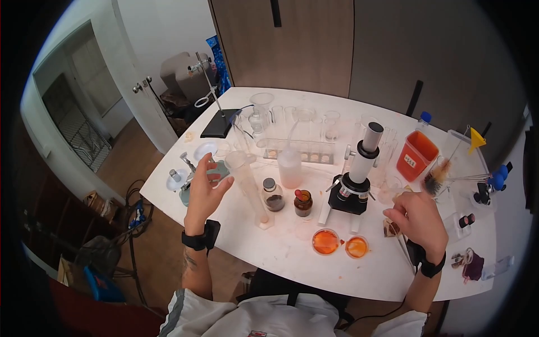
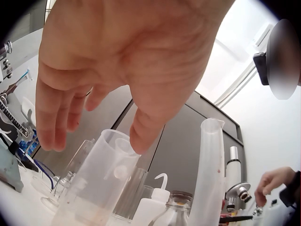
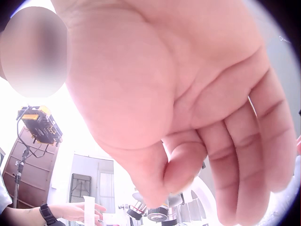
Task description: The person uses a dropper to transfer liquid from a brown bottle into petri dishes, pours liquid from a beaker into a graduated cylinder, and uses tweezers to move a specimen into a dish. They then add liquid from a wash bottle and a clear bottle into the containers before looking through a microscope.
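Note:
My left hand hovers at the left of the table with fingers spread and thumb apart, holding nothing. Beside its thumb stands a wide clear plastic cylinder, and a taller measuring cylinder rises to the right in the left wrist view. My right hand hangs right of the microscope, its fingers loosely bent and nothing seen in its grasp. Below it, thin rods lie partly hidden by the wrist. Two dishes of orange material, one dish and a smaller dish, lie in front of the microscope.
A dark-powder jar, brown bottle and white wash bottle stand mid-table. Behind are a tube rack and glassware. A balance and ring stand are left; a red bin is right.

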A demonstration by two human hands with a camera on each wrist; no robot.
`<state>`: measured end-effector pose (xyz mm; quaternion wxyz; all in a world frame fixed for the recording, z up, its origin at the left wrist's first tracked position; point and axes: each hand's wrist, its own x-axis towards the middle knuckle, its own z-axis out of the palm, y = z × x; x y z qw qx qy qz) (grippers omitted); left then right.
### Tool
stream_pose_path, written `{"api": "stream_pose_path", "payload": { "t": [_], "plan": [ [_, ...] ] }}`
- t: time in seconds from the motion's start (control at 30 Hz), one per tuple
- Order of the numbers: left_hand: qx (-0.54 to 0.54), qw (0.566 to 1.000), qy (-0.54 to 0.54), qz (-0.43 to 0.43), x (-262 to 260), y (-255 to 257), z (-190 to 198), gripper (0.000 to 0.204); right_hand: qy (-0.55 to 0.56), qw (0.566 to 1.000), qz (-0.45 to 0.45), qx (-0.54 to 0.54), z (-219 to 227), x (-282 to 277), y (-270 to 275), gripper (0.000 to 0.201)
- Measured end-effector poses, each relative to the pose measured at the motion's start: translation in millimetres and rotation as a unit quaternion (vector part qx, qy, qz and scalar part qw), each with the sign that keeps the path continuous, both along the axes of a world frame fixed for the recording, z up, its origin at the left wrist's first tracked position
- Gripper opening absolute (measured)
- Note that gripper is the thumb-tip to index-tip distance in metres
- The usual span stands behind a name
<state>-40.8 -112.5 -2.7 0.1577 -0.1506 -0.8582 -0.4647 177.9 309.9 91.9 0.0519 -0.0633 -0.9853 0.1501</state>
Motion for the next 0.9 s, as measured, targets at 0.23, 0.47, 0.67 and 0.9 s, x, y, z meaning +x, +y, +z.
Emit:
{"api": "stream_pose_path", "payload": {
  "t": [0.23, 0.47, 0.67, 0.9],
  "plan": [
    [0.075, 0.991, 0.094, 0.052, 34, 7, 50, 0.014, 0.078, 0.997, 0.025, 0.000, 0, 8, 9, 0.023],
    [0.110, 0.988, 0.101, -0.041, 56, 34, 73, 0.034, 0.085, 0.996, -0.017, 0.016, 19, 27, 29, 0.015],
    [0.169, 0.980, 0.075, -0.073, 69, 92, 88, 0.009, 0.143, 0.988, -0.065, -0.011, 22, 44, 53, 0.014],
    [0.074, 0.985, 0.091, -0.125, 68, 133, 96, 0.010, 0.112, 0.983, -0.141, -0.032, 35, 48, 55, 0.025]
  ]
}}
